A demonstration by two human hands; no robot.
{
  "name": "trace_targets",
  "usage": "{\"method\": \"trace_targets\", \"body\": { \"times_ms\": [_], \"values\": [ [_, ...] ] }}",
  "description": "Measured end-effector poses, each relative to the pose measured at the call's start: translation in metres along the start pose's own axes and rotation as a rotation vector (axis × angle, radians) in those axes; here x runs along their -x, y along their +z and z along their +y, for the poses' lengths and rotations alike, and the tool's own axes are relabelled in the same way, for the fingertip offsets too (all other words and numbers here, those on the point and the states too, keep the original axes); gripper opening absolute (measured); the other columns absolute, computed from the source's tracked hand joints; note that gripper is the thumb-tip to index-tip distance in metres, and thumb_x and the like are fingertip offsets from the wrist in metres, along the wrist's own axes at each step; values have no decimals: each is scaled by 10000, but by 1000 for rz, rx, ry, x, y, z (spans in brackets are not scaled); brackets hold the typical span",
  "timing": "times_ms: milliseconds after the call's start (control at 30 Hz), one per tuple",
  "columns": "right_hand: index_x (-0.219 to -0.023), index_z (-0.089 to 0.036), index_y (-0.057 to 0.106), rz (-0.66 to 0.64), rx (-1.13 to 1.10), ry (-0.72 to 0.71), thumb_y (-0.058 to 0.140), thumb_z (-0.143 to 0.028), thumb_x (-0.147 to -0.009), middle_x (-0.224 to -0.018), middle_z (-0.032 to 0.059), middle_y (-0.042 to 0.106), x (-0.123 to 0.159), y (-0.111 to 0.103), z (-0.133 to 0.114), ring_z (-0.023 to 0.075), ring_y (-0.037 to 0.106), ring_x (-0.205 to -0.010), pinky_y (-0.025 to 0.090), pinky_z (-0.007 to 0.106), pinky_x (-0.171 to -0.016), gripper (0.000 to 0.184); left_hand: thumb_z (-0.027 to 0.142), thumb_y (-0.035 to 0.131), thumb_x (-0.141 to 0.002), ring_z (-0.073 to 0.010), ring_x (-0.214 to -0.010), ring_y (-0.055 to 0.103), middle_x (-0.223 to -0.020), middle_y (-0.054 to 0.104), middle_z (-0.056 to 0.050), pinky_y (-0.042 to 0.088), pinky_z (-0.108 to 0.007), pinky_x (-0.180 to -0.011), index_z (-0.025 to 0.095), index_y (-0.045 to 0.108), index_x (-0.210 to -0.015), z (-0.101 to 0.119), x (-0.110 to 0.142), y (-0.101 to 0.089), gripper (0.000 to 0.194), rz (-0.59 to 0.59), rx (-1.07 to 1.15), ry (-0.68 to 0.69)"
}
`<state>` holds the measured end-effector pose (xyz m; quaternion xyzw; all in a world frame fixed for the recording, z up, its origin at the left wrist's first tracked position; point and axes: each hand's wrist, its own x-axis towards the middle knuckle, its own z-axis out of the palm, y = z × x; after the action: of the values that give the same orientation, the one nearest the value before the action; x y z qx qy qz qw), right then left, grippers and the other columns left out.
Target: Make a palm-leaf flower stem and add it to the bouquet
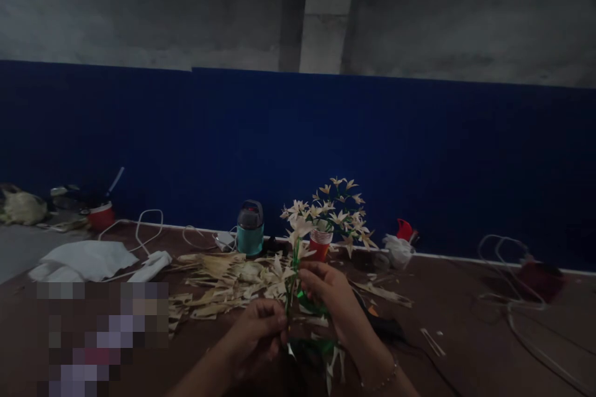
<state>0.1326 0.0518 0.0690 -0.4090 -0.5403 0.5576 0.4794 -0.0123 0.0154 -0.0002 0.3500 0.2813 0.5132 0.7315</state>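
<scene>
Got one white-rimmed red cup (101,218) way left, then one dark-lidded teal bottle (250,238). Next, one left hand (261,327) pinching one green-stemmed, pale-flowered spray (298,231) upright above the brown table (449,301); one red-and-white cup (320,249) of pale flowers (342,218) behind; one right hand (333,290), fingertips gripping higher up.

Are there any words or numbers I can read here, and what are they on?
No text can be read anywhere.
The teal bottle and the red cup holding pale flowers show no readable print.
The picture's lower left is pixelated, so any writing there is hidden.
</scene>
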Motion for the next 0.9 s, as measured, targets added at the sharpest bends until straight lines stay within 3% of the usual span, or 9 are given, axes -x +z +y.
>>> {"method": "trace_targets", "body": {
  "times_ms": [200,400,667,900],
  "values": [
    [-610,-144,539,93,16,-35,685,-295,-590,-496,-58,483,1,1,5,66,369,-447,282,192,-435,210,248,741,-568,-35,-280,428,-407,578,-1,231,-115,-297,121,547,-560,-5,0,1,232,50,-49,-14],
    [-645,-150,544,140,-58,-23,693,-333,-603,-523,-20,577,4,6,6,104,466,-491,357,208,-471,240,276,749,-561,-27,-302,421,-427,570,11,247,-120,-318,124,546,-577,-2,1,2,253,46,5,-24],
    [-700,-163,558,208,-232,-173,688,-321,-648,-566,-34,576,9,21,19,101,493,-509,394,211,-506,211,302,732,-579,-9,-275,366,-429,550,31,211,-130,-321,130,523,-566,1,2,6,271,-4,39,4],
    [-665,-170,552,328,-378,-149,729,-323,-599,-574,-30,588,14,34,33,116,519,-540,418,223,-524,243,315,743,-560,-21,-287,389,-437,562,26,246,-147,-355,125,534,-550,0,2,7,282,-19,53,46]
  ]
}}
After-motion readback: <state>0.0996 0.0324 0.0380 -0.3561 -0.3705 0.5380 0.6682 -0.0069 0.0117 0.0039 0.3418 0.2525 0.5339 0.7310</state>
